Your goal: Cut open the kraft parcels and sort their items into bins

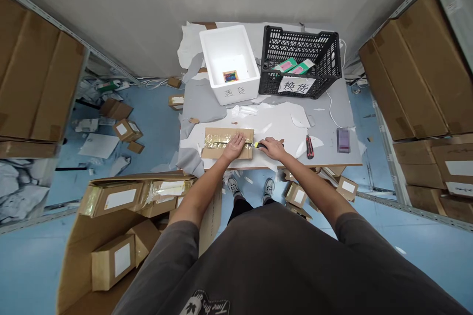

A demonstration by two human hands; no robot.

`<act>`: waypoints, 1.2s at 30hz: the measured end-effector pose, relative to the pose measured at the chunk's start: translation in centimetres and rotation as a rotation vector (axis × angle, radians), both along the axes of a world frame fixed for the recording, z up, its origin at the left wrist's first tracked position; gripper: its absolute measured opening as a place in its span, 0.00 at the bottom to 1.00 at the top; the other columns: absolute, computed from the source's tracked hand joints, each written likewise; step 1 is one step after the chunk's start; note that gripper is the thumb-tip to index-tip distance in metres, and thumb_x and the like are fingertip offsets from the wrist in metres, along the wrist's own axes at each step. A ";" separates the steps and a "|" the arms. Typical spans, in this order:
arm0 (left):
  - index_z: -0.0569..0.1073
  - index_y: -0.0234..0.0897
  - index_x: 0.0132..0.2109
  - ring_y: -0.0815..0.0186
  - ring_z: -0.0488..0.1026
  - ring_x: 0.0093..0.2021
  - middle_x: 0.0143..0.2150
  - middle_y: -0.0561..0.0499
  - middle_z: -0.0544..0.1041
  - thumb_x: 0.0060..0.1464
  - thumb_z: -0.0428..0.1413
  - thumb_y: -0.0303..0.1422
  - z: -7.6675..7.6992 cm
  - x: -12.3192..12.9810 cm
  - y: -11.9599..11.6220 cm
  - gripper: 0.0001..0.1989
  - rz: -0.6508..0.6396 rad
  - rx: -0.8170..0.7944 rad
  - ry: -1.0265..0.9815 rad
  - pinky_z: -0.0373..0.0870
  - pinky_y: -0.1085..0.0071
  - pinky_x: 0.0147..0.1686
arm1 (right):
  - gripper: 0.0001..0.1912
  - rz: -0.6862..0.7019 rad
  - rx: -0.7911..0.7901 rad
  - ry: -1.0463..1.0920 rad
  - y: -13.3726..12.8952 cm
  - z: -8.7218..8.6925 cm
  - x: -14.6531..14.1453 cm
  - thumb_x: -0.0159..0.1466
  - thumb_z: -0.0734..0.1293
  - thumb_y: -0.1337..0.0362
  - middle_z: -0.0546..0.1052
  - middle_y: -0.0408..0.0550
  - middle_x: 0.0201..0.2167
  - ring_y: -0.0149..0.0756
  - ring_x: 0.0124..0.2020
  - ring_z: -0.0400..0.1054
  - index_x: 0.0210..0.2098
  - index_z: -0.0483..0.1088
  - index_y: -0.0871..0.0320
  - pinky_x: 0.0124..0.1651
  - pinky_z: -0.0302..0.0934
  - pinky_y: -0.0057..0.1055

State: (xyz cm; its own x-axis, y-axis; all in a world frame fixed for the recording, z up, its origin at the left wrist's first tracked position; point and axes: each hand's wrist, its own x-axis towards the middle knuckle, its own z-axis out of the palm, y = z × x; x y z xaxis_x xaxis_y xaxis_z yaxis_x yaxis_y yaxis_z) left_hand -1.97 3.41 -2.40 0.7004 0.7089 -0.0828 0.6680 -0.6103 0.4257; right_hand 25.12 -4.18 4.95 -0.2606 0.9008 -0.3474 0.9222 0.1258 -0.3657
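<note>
Our left grip (234,146) released, flat on the carton (218,137), our right grip (272,148) grasping a cutter (261,145) beside it, crate (325,86) beyond it labelled "换货"

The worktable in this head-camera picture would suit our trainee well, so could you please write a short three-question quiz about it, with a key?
1. Multiple choice: Which hand holds the black-and-yellow tool?
A) the left
B) the right
C) neither

2. True or false: The left hand rests on the taped cardboard box.

3. Fill in the blank: As seen in the picture, the white foam box stands to the ____ of the black crate.

Key:
1. B, the right hand
2. True
3. left
</note>
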 end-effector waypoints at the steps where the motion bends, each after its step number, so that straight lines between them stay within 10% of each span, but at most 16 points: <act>1: 0.71 0.31 0.72 0.48 0.58 0.81 0.76 0.29 0.68 0.70 0.49 0.26 0.0 0.0 0.0 0.27 0.000 -0.003 0.000 0.58 0.39 0.79 | 0.20 0.002 -0.009 0.004 0.0 0.1 0.0 0.80 0.62 0.53 0.78 0.58 0.56 0.52 0.60 0.69 0.65 0.74 0.54 0.55 0.61 0.39; 27: 0.77 0.32 0.67 0.49 0.66 0.77 0.70 0.32 0.76 0.75 0.46 0.28 -0.7 0.1 -0.5 0.22 0.093 0.078 -0.159 0.61 0.39 0.78 | 0.22 0.026 0.076 -0.049 2.1 -0.3 0.0 0.81 0.61 0.52 0.78 0.60 0.55 0.55 0.58 0.67 0.65 0.74 0.55 0.53 0.61 0.41; 36: 0.77 0.33 0.67 0.51 0.63 0.79 0.73 0.35 0.74 0.75 0.48 0.30 1.6 0.4 -0.6 0.21 0.087 0.014 -0.111 0.59 0.45 0.80 | 0.18 -0.120 0.061 0.000 0.1 0.0 2.1 0.79 0.63 0.53 0.79 0.62 0.55 0.56 0.57 0.69 0.60 0.74 0.56 0.54 0.63 0.42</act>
State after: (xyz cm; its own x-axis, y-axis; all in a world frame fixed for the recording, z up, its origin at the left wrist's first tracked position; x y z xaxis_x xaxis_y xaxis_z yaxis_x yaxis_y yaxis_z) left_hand -1.57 2.79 -0.81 0.6405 0.7679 0.0020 0.6682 -0.5586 0.4913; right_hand 27.25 -4.06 4.91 -0.1500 0.9449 -0.2910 0.9320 0.0369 -0.3605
